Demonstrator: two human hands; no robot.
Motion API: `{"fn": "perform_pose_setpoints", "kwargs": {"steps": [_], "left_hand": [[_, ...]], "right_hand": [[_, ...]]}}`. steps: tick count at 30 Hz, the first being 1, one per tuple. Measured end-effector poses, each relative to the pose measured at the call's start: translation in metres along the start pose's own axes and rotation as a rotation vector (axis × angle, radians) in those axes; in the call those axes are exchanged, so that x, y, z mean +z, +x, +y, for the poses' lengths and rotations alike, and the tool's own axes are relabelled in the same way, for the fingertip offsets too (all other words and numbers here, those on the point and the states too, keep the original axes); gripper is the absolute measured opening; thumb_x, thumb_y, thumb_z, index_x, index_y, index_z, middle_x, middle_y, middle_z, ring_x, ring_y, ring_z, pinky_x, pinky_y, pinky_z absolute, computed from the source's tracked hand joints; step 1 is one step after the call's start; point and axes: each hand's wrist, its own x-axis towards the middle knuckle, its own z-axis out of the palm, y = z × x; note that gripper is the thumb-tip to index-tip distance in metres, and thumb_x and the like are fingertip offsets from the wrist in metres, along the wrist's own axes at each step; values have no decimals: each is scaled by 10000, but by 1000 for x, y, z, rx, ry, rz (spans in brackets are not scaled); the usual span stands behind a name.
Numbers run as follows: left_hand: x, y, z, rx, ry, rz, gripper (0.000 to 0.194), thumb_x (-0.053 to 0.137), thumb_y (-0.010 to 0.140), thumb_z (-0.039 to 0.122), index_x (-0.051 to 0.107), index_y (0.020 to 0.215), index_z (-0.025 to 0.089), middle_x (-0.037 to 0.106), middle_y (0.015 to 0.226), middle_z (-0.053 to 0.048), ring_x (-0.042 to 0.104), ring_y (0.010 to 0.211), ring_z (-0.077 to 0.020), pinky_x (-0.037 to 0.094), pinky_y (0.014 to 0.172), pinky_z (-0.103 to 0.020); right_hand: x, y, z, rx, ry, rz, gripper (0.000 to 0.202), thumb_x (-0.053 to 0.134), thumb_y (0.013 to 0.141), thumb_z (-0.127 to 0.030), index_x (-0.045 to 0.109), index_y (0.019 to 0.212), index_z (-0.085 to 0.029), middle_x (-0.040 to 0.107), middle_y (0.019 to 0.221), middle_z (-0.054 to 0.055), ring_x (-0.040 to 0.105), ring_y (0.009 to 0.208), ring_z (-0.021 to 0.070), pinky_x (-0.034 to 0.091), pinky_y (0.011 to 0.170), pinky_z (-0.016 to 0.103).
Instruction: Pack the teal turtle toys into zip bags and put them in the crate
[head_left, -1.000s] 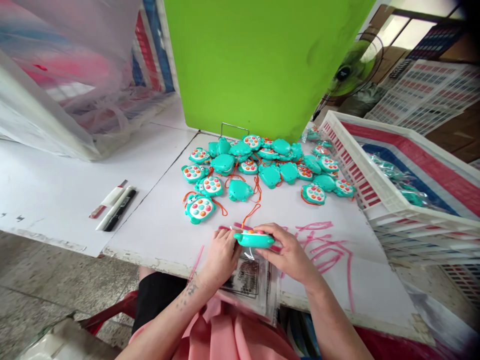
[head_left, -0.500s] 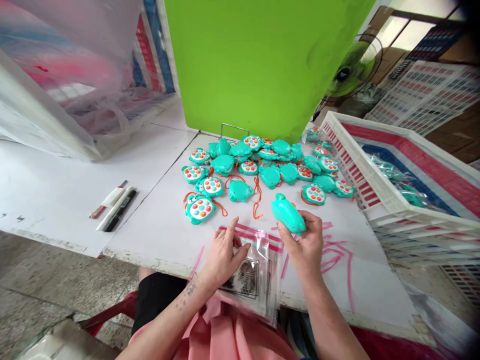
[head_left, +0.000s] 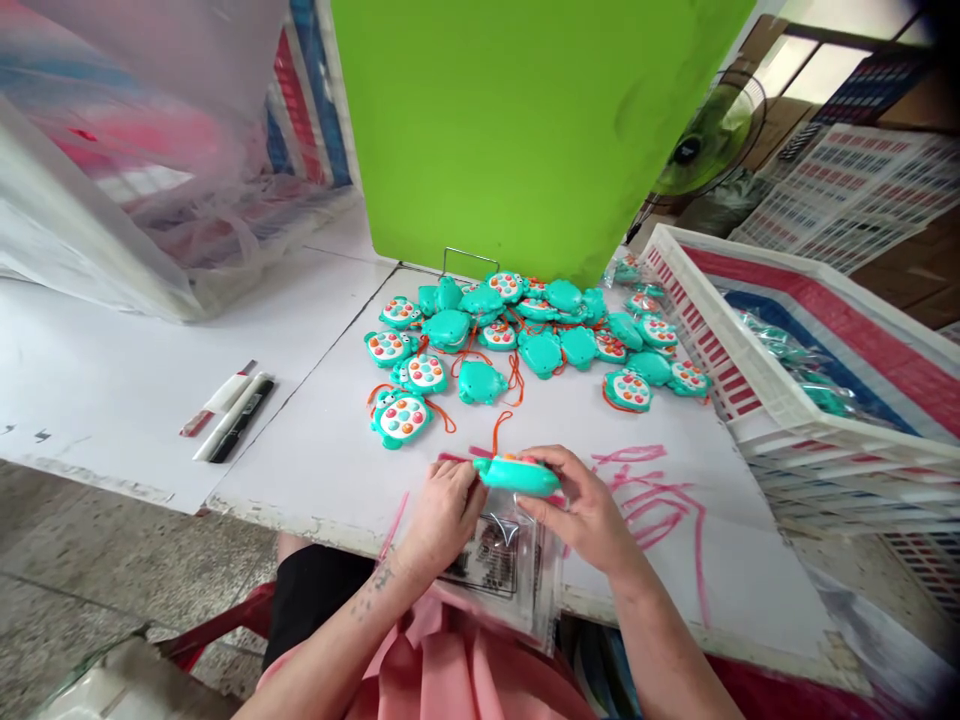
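While the teal toy (head_left: 519,478) sits edge-on just below the middle of the frame, a light pinch on its sides, clear of the coloured buttons (head_left: 528,461), would best steady it without creasing the clear bags (head_left: 495,570) at lower centre. Your right hand (head_left: 592,515) has it between thumb and fingers at its right end; your left hand (head_left: 446,512) curls its fingers by the other end, whether gripping toy or film you cannot tell. Beyond, an orange cord (head_left: 496,430) points up towards the toy pile (head_left: 540,350); the white crate (head_left: 825,455) stands at right.
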Motion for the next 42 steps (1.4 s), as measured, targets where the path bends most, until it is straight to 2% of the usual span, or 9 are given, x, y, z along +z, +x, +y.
{"fn": "perform_pose_setpoints", "kwargs": {"steps": [5,14,21,25,28,31,34,37,42], "left_hand": [[0,1,3,70,36,-37,115,550,932,275,636,967,207,683,894,-33,570,881,-220,391,825,-391],[4,-2,0,54,37,71,125,582,916,296,602,843,197,612,860,-34,522,883,-218,412,814,-390],[-1,-3,5,88,-22,163,70,516,950,236,545,893,208,531,1232,-70,484,1156,-223,422,986,-419],[-1,-3,4,79,-102,99,69,500,960,252,533,917,209,522,1280,-76,499,1195,-206,425,1030,-411],[0,-3,2,63,-123,72,85,489,966,266,532,918,210,543,1267,-78,513,1196,-203,423,1042,-417],[1,-2,1,61,-123,79,89,495,963,277,533,917,212,553,1261,-82,519,1192,-207,426,1041,-422],[2,-2,0,61,-125,86,80,503,959,277,534,921,214,558,1257,-79,521,1191,-205,425,1041,-420],[3,-3,-1,64,-127,99,74,510,956,274,537,917,216,565,1249,-71,528,1181,-202,434,1028,-410],[2,-2,0,62,-133,139,54,535,943,260,542,913,215,584,1220,-67,543,1148,-198,454,993,-387]], "right_hand": [[7,9,14,52,-80,157,425,650,875,-304,542,1282,-252,575,1274,70,547,1178,219,470,993,355],[10,34,30,113,-146,-40,425,542,932,-331,553,1342,-216,608,1292,78,576,1169,217,457,1010,355],[28,47,29,76,-113,-322,332,434,977,-272,647,1229,-241,679,1153,53,615,1098,203,471,990,367],[24,43,32,-1,-278,-130,316,473,956,-278,648,1211,-207,642,1138,93,603,1056,208,474,944,349],[7,32,35,180,-451,84,343,475,955,-369,635,1204,-195,674,892,69,641,808,202,503,765,327],[-4,14,35,357,-461,-19,384,468,951,-463,617,1216,-228,633,649,-3,605,602,188,454,590,293],[2,-1,32,384,-364,-123,400,459,957,-417,542,1309,-246,698,805,11,655,741,194,474,656,292],[13,-7,27,414,-329,-80,386,420,961,-333,518,1323,-245,712,992,43,661,909,209,487,753,317],[19,-3,20,420,-332,-68,397,429,931,-272,535,1312,-234,710,999,52,656,914,209,481,771,327]]}}
